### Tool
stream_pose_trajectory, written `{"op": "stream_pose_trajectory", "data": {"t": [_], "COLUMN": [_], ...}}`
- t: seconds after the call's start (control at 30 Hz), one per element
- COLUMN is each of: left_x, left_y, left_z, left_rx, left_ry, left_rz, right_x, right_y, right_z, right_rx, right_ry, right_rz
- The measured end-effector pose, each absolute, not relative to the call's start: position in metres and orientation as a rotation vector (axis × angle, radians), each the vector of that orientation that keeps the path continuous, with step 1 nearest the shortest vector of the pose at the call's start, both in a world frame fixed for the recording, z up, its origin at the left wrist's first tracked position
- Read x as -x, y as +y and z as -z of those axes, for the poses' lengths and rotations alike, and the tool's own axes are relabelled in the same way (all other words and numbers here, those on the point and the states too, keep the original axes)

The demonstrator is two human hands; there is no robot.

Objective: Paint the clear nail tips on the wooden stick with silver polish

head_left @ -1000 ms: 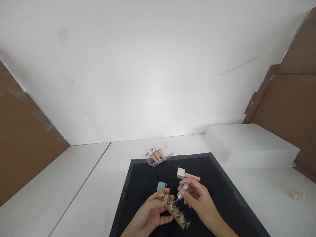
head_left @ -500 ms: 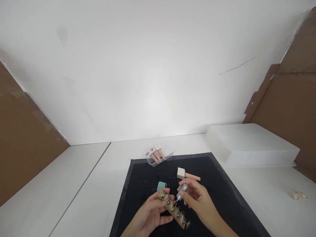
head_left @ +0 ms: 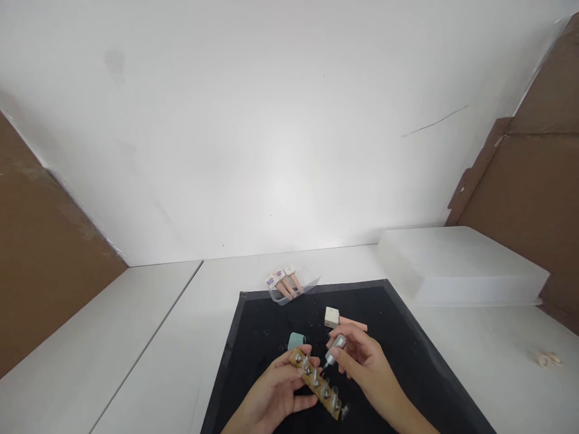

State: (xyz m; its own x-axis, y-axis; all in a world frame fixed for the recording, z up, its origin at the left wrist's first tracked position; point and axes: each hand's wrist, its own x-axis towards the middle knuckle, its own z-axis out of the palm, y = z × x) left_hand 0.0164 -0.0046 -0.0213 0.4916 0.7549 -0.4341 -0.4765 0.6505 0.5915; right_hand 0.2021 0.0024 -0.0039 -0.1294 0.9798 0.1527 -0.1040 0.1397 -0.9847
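My left hand (head_left: 281,389) grips a narrow wooden strip (head_left: 310,378), held aslant over the black mat. Along the strip sit several round metal studs, with clear nail tips (head_left: 325,389) standing on some of them. Between the thumb and fingers of my right hand (head_left: 362,358) is a nail polish brush (head_left: 335,351) with a silver cap. Its dark bristle end points down and left, close beside the strip's middle; whether it touches a nail tip, I cannot tell. Just behind my left fingers lies a teal block-like object (head_left: 296,341), partly hidden.
A nail polish bottle (head_left: 332,317) with a long pink cap lies on the black mat (head_left: 384,301). Behind, a clear tray (head_left: 312,280) holds several similar bottles. A white box (head_left: 465,265) stands at right, and small beige bits (head_left: 548,359) lie on the white table.
My right hand has shifted very slightly up and right with the brush, its tip drawing a little away from the strip. My left hand and the strip hold still.
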Motion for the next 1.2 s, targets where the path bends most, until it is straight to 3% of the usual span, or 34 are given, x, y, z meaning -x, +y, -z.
{"op": "stream_pose_trajectory", "data": {"t": [1.2], "left_x": [-0.0165], "left_y": [-0.0037], "left_z": [0.0198], "left_rx": [-0.411], "left_ry": [0.728], "left_rz": [-0.778], "right_x": [-0.2024], "right_y": [0.0016], "right_z": [0.0038], "right_rx": [0.955], "right_ry": [-1.305], "right_rz": [-1.222]}}
